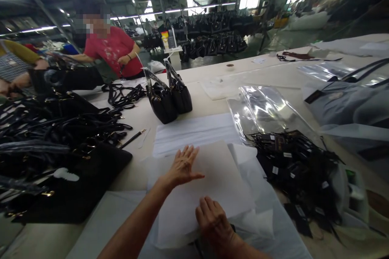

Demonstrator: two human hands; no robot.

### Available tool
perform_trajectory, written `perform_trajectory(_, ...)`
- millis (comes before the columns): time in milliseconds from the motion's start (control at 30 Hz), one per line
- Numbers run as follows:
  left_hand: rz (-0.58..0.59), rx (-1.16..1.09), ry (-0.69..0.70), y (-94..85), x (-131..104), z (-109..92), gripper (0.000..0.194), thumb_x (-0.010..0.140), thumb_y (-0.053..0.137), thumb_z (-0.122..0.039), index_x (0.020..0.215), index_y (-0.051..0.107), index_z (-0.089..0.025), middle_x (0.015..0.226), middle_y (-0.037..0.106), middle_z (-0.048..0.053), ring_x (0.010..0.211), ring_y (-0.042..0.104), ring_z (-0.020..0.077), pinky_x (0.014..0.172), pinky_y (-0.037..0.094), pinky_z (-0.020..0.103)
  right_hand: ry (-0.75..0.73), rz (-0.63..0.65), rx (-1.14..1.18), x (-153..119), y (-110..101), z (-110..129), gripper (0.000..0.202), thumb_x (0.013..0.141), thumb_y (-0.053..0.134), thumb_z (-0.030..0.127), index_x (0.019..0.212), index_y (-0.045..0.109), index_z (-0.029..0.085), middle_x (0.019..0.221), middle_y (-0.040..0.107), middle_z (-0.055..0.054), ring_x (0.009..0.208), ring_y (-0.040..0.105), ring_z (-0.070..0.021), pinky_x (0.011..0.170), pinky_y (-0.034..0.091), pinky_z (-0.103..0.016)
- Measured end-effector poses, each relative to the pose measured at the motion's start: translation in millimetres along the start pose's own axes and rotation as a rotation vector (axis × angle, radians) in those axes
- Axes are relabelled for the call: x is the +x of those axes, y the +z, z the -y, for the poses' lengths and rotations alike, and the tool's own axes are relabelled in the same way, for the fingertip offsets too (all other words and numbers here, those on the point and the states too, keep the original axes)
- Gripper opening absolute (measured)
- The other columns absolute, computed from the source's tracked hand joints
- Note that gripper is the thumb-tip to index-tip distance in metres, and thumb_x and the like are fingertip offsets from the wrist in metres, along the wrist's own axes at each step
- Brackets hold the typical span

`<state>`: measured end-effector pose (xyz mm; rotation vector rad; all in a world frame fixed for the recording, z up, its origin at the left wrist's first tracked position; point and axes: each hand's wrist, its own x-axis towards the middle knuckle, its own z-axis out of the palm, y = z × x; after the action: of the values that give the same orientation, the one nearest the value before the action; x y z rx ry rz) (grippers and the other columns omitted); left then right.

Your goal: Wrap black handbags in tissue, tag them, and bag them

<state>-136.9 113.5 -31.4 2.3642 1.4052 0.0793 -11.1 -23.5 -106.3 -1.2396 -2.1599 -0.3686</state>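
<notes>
My left hand [183,166] lies with its fingers spread over a white paper sheet [219,170] in front of me. Closer to my body, my right hand [213,219] has its fingers curled in at the sheet's near part. What those fingers grip, if anything, is hidden, though a bit of something dark shows beside the wrist. Thin white tissue [258,214] spreads out under the sheet to the right. Beyond the sheet is a stack of white wrapping sheets [197,129].
Two small black handbags [164,103] stand beyond the stack. Black straps [63,129] and a black bag [88,182] pile up on the left. Clear plastic bags [270,107] and black tags [294,162] lie right. A person in red [111,52] works across the table.
</notes>
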Motion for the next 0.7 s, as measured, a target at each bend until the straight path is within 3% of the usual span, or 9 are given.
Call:
perform_trajectory(133, 0.096, 0.022, -0.016, 10.8, 20, -11, 0.097, 0.066, 0.072, -0.051, 0.141, 0.024, -0.014, 0.146, 0.026, 0.022, 0.137, 0.019, 0.0360, 0.109, 0.013, 0.059, 0.021, -0.005, -0.001, 0, -3, -3, 0.020, 0.075, 0.042, 0.001, 0.065, 0.047, 0.017, 0.074, 0.058, -0.010, 0.066, 0.048, -0.0210, 0.057, 0.028, -0.030)
perform_trajectory(333, 0.127, 0.030, 0.040, 8.8, 31, -12, 0.090, 0.067, 0.073, -0.047, 0.140, 0.030, -0.017, 0.142, 0.036, 0.018, 0.132, 0.031, 0.0317, 0.109, 0.021, 0.053, 0.045, 0.029, 0.042, 4, 10, 0, 0.019, 0.074, 0.043, 0.004, 0.061, 0.046, 0.018, 0.065, 0.053, -0.008, 0.059, 0.043, -0.0197, 0.053, 0.025, -0.030)
perform_trajectory(500, 0.139, 0.132, 0.042, 19.4, 32, -4, 0.085, 0.071, 0.068, -0.051, 0.140, 0.030, -0.020, 0.146, 0.029, 0.019, 0.134, 0.027, 0.0343, 0.107, 0.023, 0.056, 0.066, -0.084, 0.211, -3, 24, -5, 0.024, 0.078, 0.045, 0.009, 0.056, 0.048, 0.018, 0.057, 0.052, -0.005, 0.052, 0.043, -0.0171, 0.046, 0.023, -0.028)
perform_trajectory(600, 0.097, 0.193, 0.090, 30.9, 30, 7, 0.082, 0.074, 0.063, -0.054, 0.141, 0.028, -0.023, 0.146, 0.029, 0.018, 0.133, 0.029, 0.0337, 0.106, 0.026, 0.056, 0.046, -0.053, 0.511, 8, 10, -43, 0.021, 0.085, 0.048, 0.021, 0.064, 0.053, 0.020, 0.060, 0.055, 0.000, 0.055, 0.049, -0.0131, 0.047, 0.033, -0.024)
perform_trajectory(667, 0.015, 0.234, 0.156, 39.0, 30, 16, 0.081, 0.076, 0.058, -0.059, 0.142, 0.026, -0.026, 0.145, 0.033, 0.016, 0.131, 0.035, 0.0331, 0.104, 0.031, 0.055, 0.101, -0.009, 0.598, 25, -6, -96, 0.014, 0.086, 0.049, 0.029, 0.078, 0.057, 0.021, 0.071, 0.061, 0.000, 0.066, 0.056, -0.0121, 0.059, 0.043, -0.021)
perform_trajectory(700, -0.036, 0.258, 0.192, 42.8, 30, 20, 0.081, 0.076, 0.056, -0.061, 0.142, 0.024, -0.027, 0.143, 0.035, 0.015, 0.129, 0.037, 0.0326, 0.102, 0.033, 0.054, 0.256, 0.041, 0.584, 35, -12, -129, 0.014, 0.087, 0.049, 0.030, 0.086, 0.058, 0.019, 0.082, 0.063, -0.004, 0.078, 0.058, -0.0144, 0.071, 0.046, -0.025)
